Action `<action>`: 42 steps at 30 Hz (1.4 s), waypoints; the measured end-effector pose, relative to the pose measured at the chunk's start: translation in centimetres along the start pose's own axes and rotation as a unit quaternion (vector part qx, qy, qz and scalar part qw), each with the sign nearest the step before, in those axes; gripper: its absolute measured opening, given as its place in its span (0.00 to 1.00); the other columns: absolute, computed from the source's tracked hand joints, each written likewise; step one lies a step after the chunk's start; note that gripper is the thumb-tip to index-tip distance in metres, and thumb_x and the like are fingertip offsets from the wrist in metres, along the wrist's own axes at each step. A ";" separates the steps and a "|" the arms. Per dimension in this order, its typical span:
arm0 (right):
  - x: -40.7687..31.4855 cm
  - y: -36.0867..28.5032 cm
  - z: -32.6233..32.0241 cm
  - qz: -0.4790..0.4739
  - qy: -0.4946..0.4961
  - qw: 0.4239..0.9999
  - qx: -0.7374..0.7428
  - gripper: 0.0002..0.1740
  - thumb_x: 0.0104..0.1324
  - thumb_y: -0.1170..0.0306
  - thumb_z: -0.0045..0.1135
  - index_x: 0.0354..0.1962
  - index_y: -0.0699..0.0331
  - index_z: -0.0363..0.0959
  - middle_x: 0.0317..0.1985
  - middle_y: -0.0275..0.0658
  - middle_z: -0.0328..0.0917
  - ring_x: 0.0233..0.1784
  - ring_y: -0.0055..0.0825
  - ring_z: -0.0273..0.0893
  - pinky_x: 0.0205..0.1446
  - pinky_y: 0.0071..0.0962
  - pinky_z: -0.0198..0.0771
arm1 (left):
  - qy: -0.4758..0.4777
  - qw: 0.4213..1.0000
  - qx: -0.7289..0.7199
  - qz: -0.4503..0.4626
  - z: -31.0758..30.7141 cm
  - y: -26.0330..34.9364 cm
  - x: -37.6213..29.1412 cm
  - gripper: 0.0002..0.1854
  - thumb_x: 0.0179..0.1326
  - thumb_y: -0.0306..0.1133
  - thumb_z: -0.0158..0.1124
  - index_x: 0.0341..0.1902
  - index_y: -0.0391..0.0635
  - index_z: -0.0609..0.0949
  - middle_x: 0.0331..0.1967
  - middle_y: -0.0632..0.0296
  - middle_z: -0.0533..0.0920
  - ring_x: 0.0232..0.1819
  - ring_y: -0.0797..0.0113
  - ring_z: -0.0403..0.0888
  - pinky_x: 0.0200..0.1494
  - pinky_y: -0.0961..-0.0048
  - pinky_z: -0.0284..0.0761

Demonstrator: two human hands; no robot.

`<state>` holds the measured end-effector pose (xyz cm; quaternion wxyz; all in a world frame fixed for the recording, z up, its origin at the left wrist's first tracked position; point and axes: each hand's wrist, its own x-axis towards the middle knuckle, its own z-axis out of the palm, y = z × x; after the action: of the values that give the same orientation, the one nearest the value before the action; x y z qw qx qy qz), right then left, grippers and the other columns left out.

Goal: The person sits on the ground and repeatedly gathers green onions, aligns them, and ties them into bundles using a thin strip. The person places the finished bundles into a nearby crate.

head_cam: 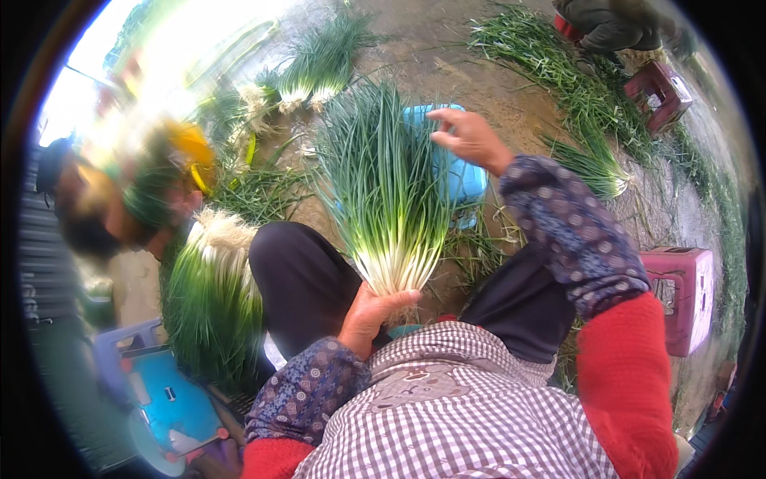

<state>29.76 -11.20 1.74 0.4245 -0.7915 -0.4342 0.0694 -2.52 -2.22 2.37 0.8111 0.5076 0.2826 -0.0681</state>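
A large bunch of green onions (389, 197) fans out in front of me, its white root ends toward my body and its green leaves pointing away. Around the white stems near the roots, my left hand (374, 314) is closed. My right hand (470, 139) hovers at the right side of the leaf tops with its fingers apart and holds nothing. Beneath the leaves and that hand is a light blue plastic stool (464, 176), partly hidden by the bunch.
Beside my left knee is a thick bundle of green onions (212, 299), roots up. Another person (119, 197) is blurred at the left. Bunches (323, 66) lie ahead, and loose greens (556, 72) at the far right. A pink stool (688, 299) stands right, a dark red stool (661, 96) farther off.
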 end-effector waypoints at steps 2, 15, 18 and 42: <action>1.7 0.6 3.2 0.007 0.001 1.000 0.003 0.14 0.58 0.66 0.61 0.39 0.67 0.80 0.27 0.43 0.80 0.33 0.39 0.80 0.40 0.36 0.73 | 0.012 1.000 0.005 0.010 0.6 0.4 -0.2 0.23 0.56 0.26 0.71 0.56 0.38 0.77 0.45 0.61 0.83 0.43 0.71 0.83 0.46 0.74 0.78; -7.1 10.5 -14.3 0.010 -0.004 0.969 -0.246 0.11 0.63 0.66 0.56 0.28 0.66 0.74 0.28 0.45 0.74 0.33 0.42 0.75 0.38 0.38 0.69 | 0.018 0.998 -0.052 0.024 0.4 0.1 -1.0 0.25 0.55 0.23 0.70 0.58 0.37 0.76 0.48 0.58 0.83 0.45 0.69 0.82 0.50 0.72 0.78; -14.6 17.0 -18.6 0.145 -0.154 0.911 -0.355 0.07 0.56 0.70 0.55 0.27 0.66 0.74 0.28 0.50 0.77 0.34 0.48 0.77 0.40 0.44 0.71 | 0.001 0.999 -0.043 0.013 0.4 0.2 -0.5 0.26 0.55 0.22 0.69 0.59 0.36 0.76 0.49 0.58 0.83 0.46 0.68 0.82 0.51 0.71 0.78; -9.5 -4.4 0.8 0.109 -0.025 0.990 0.085 0.09 0.64 0.71 0.58 0.40 0.67 0.80 0.32 0.37 0.82 0.31 0.22 0.78 0.39 0.24 0.74 | -0.010 0.999 -0.005 0.050 -1.0 -0.5 -0.6 0.20 0.57 0.24 0.70 0.54 0.38 0.79 0.45 0.63 0.84 0.43 0.77 0.80 0.49 0.77 0.74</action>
<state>20.76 -16.66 2.00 0.4688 -0.7935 -0.3481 0.1716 -3.62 -1.73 1.98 0.8187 0.5165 0.2492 -0.0308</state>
